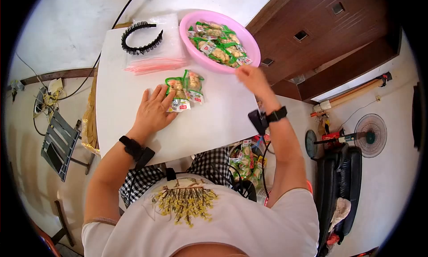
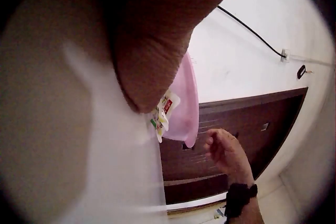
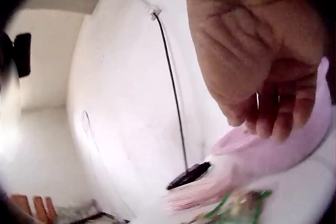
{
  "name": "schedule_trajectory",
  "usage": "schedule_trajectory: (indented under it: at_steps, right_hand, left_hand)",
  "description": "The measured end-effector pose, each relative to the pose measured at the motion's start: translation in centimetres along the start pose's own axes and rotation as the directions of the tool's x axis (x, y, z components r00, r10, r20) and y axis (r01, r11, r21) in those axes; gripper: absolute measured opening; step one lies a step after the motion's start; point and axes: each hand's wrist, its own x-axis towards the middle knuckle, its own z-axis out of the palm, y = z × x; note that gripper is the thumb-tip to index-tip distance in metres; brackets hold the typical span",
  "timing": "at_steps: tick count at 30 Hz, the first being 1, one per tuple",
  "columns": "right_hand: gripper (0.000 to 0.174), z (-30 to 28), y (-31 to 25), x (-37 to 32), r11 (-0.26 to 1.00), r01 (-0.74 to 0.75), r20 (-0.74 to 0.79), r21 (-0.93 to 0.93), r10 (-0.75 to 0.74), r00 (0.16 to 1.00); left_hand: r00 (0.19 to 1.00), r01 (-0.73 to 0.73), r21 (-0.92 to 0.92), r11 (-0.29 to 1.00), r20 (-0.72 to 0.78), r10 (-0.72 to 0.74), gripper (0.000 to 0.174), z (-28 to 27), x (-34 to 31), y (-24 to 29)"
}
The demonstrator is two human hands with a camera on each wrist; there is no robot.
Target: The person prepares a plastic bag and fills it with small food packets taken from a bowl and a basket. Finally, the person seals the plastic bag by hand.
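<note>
My left hand (image 1: 154, 112) rests palm down on the white table (image 1: 214, 127), its fingers spread and the fingertips at a small green-and-clear snack packet (image 1: 177, 88). A second snack packet (image 1: 193, 85) lies against the first, on its right. In the left wrist view a printed packet end (image 2: 167, 109) shows past the hand. Beside the near right rim of a pink basin (image 1: 247, 32), my right hand (image 1: 255, 82) hangs in the air. Its fingers (image 3: 283, 116) curl loosely in the right wrist view, with nothing seen in them. Several similar packets (image 1: 220, 47) lie heaped in the basin.
A stack of clear plastic bags (image 1: 167, 45) with pink edges lies at the back left, a black headband (image 1: 129, 45) on top. Below the table's right edge, more packets (image 1: 245, 161) sit near my legs. A fan (image 1: 370, 135) stands at far right.
</note>
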Motion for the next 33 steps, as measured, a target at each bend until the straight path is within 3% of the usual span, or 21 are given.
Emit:
schedule_trajectory:
  at_steps: [1, 2, 5, 6, 9, 15, 18, 21, 24, 28, 29, 31, 33]
  right_hand:
    - [0.021, -0.8, 1.0, 1.3, 0.997, 0.007, -0.115, -0.082, -0.016, 0.993]
    - [0.023, -1.4, 2.6, 2.7, 0.991, -0.062, -0.108, -0.12, 0.049, 0.993]
    - [0.033, -1.2, 4.7, 5.2, 0.914, -0.002, -0.139, -0.407, -0.06, 0.988]
    - [0.044, -1.2, 4.9, 5.7, 0.909, -0.065, -0.059, -0.412, 0.044, 0.997]
    - [0.058, -0.1, 7.4, 8.9, 0.938, -0.103, 0.146, -0.332, 0.159, 0.976]
    - [0.039, 0.2, 4.9, 10.0, 0.898, -0.036, 0.198, -0.438, 0.136, 0.971]
    - [0.042, 1.6, 7.3, 11.0, 0.771, -0.003, 0.09, -0.637, 0.079, 0.993]
    - [0.027, 0.2, 6.8, 10.2, 0.769, 0.004, 0.018, -0.639, 0.01, 1.0]
    - [0.023, -1.9, 6.2, 9.4, 0.76, -0.064, -0.176, -0.646, -0.067, 0.982]
    - [0.022, -4.9, 5.7, 6.8, 0.947, -0.059, -0.327, -0.314, -0.049, 0.944]
    - [0.023, -5.4, 4.2, 5.7, 0.98, -0.114, -0.329, -0.161, 0.055, 0.943]
    - [0.025, -6.1, 1.3, 2.4, 0.962, -0.222, -0.284, 0.158, 0.259, 0.923]
    - [0.029, -5.3, 0.7, -0.2, 0.888, -0.209, -0.22, 0.409, 0.319, 0.922]
  left_hand:
    - [1.0, -0.002, 0.0, 1.0, -0.004, 0.002, 0.068, 0.1, 0.0, 0.0]
    - [1.0, -0.002, 0.001, 1.0, -0.008, 0.002, 0.068, 0.1, 0.1, -0.1]
    - [1.0, 0.002, -0.017, 1.0, 0.013, -0.002, 0.068, -0.4, 0.2, 0.0]
    - [1.0, 0.004, -0.017, 1.0, 0.013, -0.003, 0.068, -0.4, 0.2, 0.0]
    - [1.0, 0.01, -0.016, 1.0, 0.01, -0.01, 0.068, -0.3, 0.4, -0.1]
    - [0.999, 0.021, -0.033, 0.999, 0.04, -0.02, 0.07, -0.6, 0.4, 0.0]
    - [0.999, 0.025, -0.043, 0.999, 0.033, -0.024, 0.07, -0.8, 0.3, 0.1]
    - [1.0, 0.017, -0.04, 0.999, 0.011, -0.016, 0.07, -0.6, 0.2, 0.0]
    - [1.0, 0.013, -0.036, 0.999, -0.005, -0.013, 0.07, -0.4, 0.1, -0.1]
    - [1.0, 0.014, -0.034, 0.999, -0.017, -0.015, 0.069, -0.2, -0.1, 0.0]
    - [1.0, 0.016, -0.028, 0.999, -0.02, -0.017, 0.069, -0.1, 0.0, 0.0]
    - [1.0, 0.012, -0.018, 1.0, -0.014, -0.013, 0.069, -0.2, 0.0, 0.1]
    - [1.0, 0.005, -0.009, 1.0, -0.004, -0.005, 0.069, -0.3, 0.1, 0.1]
